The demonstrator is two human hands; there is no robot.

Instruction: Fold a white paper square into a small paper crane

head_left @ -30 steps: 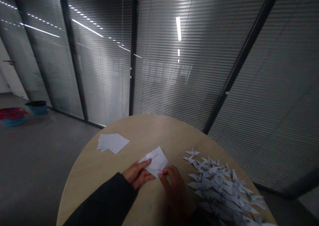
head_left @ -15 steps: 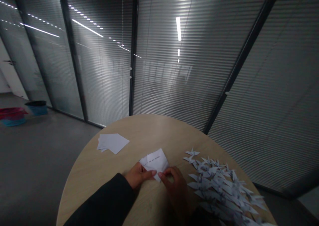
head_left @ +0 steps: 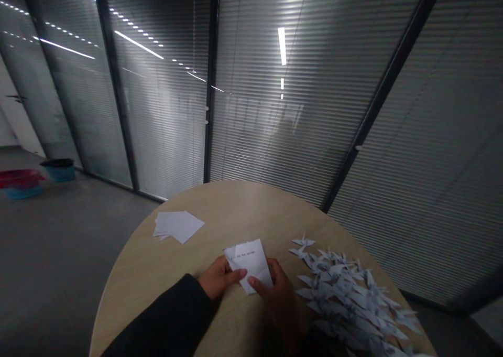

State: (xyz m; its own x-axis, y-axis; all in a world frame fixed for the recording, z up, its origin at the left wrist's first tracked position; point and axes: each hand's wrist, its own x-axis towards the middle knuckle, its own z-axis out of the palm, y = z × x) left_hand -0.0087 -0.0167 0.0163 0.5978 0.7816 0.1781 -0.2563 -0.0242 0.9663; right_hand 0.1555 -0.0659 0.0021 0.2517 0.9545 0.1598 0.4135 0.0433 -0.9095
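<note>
A small folded sheet of white paper (head_left: pixel 251 261) with a line of dark print near its top edge is between my hands, over the near middle of the table. My left hand (head_left: pixel 220 278) grips its left side, thumb lying on the front. On the lower right, my right hand (head_left: pixel 275 289) has its thumb pressed to the paper's face and its fingers behind the right edge. Fingers behind the sheet are partly hidden. To the right lies a heap of folded paper cranes (head_left: pixel 349 294), close to my right hand.
A few loose white paper squares (head_left: pixel 178 225) overlap at the table's left. The round wooden table (head_left: pixel 243 199) stands near a glass partition with blinds (head_left: pixel 267 137). On the floor at far left are two bins, one with a red liner (head_left: pixel 19 181) and one with a black liner (head_left: pixel 58 169).
My right hand's thumb and fingers have shifted from a pinch at the paper's lower corner to holding its right side. The paper now shows a flatter, more rectangular face.
</note>
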